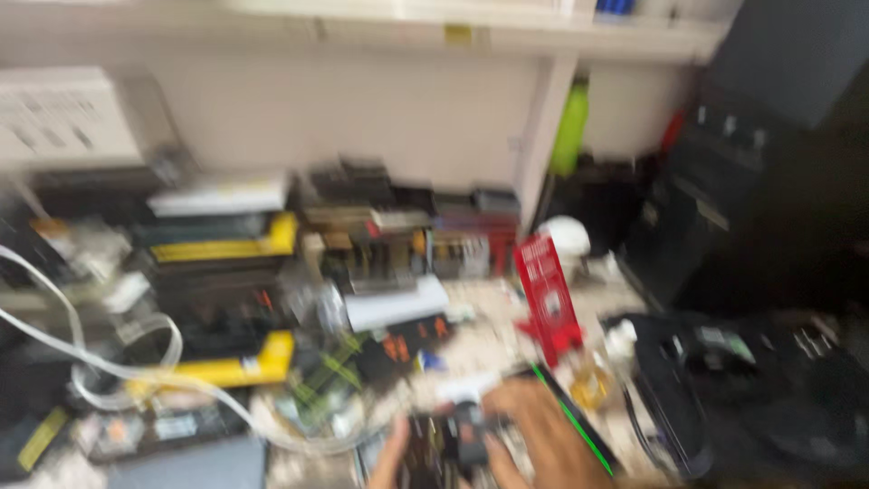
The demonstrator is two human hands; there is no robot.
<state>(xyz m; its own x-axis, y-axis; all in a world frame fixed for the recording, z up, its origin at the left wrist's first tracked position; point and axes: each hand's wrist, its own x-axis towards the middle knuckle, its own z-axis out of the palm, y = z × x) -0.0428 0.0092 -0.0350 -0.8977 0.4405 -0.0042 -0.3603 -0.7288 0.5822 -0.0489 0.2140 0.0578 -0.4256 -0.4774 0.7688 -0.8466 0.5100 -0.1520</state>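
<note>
Head view shows our right hand [543, 435] and left hand [391, 457] together around a small dark device [448, 448] at the bench's near edge, grip blurred beyond telling; it seems light, rigid, best held by its sides.

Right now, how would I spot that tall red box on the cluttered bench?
Find the white upright post under the shelf. Just below its foot, on the bench, stands the red box, leaning slightly. It is the only bright red upright thing there, beside a white rounded object.
</note>
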